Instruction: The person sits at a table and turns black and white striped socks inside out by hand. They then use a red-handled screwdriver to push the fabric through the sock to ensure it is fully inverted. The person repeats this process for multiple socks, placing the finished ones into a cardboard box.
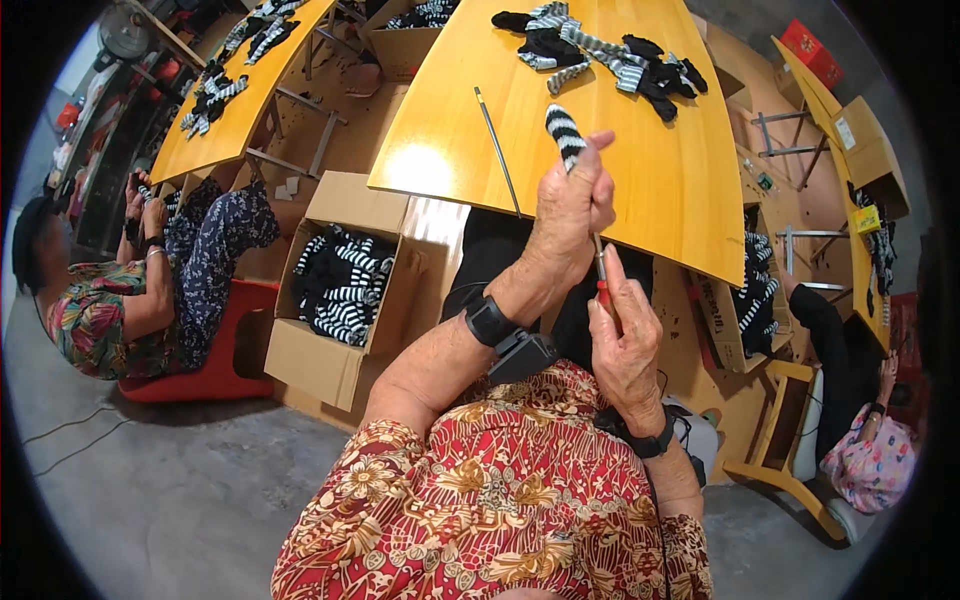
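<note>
Over the near edge of the yellow table (440, 120), my left hand (575, 205) is closed around a black-and-white striped knitted piece (565, 135). Its rounded end sticks up above the fist, and the rest is hidden by the fingers. Just below, my right hand (628, 350) grips the red handle of a thin metal tool (603, 290) resembling a screwdriver. The tool's shaft runs up into my left fist, so its tip is out of sight. Farther up the table lies a loose heap of striped and black knitted pieces (625, 65), apparently gloves.
A thin dark rod (497, 150) rests on the table, left of my hands. Open cartons of striped knitwear stand at left (390, 330) and right (715, 320). One person (110, 310) sits at left by another table (180, 150); another person (870, 455) is at far right.
</note>
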A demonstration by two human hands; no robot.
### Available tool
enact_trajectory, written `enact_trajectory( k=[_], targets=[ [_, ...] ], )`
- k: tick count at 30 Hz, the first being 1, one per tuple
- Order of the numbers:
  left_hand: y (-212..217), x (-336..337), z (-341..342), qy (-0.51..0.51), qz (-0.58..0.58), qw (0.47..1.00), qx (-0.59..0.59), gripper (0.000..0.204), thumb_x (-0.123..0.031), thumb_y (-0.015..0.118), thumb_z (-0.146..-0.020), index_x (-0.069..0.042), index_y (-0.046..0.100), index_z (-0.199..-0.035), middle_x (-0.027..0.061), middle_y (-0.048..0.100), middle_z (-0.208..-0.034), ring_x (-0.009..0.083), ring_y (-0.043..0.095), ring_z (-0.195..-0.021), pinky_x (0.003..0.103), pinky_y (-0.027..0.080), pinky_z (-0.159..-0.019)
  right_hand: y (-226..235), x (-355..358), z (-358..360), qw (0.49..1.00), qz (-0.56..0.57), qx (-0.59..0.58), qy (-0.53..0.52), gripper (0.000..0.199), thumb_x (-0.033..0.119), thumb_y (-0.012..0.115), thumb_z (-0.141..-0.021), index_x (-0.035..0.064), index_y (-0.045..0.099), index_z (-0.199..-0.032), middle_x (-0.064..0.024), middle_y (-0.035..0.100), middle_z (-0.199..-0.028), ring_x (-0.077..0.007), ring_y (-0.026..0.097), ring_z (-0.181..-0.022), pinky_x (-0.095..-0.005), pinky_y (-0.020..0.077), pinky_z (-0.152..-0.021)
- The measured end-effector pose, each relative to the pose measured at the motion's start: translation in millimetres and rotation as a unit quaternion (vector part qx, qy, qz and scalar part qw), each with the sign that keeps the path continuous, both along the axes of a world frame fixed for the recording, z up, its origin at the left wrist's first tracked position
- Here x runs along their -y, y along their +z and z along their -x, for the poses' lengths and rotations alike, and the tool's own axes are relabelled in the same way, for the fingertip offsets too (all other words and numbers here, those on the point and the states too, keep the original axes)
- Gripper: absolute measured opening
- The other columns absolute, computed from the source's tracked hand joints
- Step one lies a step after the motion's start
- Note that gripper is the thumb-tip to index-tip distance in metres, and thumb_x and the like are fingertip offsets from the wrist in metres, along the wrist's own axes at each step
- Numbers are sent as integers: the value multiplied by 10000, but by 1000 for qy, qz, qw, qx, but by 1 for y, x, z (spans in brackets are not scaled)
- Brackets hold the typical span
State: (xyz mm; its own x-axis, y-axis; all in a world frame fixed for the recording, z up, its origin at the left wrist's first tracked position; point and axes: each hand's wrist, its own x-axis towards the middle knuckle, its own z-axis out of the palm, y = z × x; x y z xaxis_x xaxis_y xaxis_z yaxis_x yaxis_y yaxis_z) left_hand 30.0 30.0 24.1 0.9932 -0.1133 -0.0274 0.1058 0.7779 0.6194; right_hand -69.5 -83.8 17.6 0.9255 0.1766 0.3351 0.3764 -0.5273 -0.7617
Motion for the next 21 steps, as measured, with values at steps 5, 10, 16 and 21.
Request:
enact_trajectory(
  k=[5, 10, 16, 21],
  targets=[
    [6, -23, 3, -24, 9, 998, 60, 590, -501, 445, -959, -91, 352, -1373, 94, 580, -1034, 136, 562, -778, 291, 478, -678, 3, 7, -3, 997, 29, 69, 29, 593, -107, 562, -780, 31, 490, -1352, -137, 526, -835, -254, 551, -695, -319, 470, -628],
    [4, -63, -27, -121, 237, 951, 156, 556, -489, 408, -974, -84, 379, -1353, 161, 569, -1197, 203, 613, -951, 349, 547, -820, 10, 10, 5, 997, 23, 36, 62, 590, -108, 577, -764, 26, 509, -1335, -131, 535, -825, -255, 566, -701, -327, 483, -649],
    [14, -56, -28, 113, 27, 983, 141, 446, -349, 497, -981, -61, 432, -1315, 84, 606, -960, 140, 614, -812, 231, 541, -689, 1, 11, 14, 977, 156, 145, 9, 637, -107, 588, -741, 43, 496, -1353, -117, 530, -846, -245, 586, -690, -340, 517, -609],
    [4, -37, -26, 199, -101, 963, 149, 522, -300, 609, -935, -97, 370, -1352, 81, 633, -958, 31, 460, -582, 147, 380, -502, -10, 4, 12, 967, 200, 154, -12, 684, -117, 588, -716, 34, 469, -1372, -116, 516, -851, -251, 589, -683, -346, 519, -594]
  ],
)
